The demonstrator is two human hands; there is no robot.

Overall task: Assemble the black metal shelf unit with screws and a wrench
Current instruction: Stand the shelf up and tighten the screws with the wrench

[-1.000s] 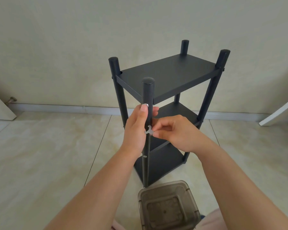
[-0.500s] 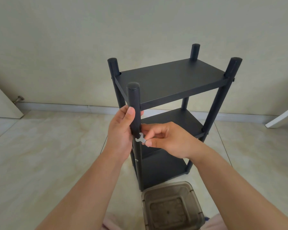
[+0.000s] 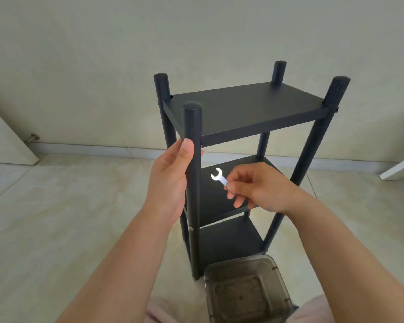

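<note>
The black metal shelf unit (image 3: 247, 110) stands upright on the floor with three tiers and several round posts. My left hand (image 3: 170, 180) grips the near front post just below the top shelf. My right hand (image 3: 257, 190) pinches a small flat silver wrench (image 3: 218, 176) by its handle. The wrench's open jaw points up and left, in front of the middle shelf and clear of the post. A silver screw head (image 3: 191, 228) shows on the near post at the bottom shelf's level.
A translucent grey plastic box (image 3: 247, 290) sits on the tiled floor against the shelf's near foot. A white door (image 3: 5, 141) and its stopper (image 3: 33, 137) are at the left. A white panel edge (image 3: 399, 169) leans at the right. A plain wall stands behind.
My right hand has drawn the wrench away from the near post to the right. The left hand has slid a little higher on the post. The view has shifted.
</note>
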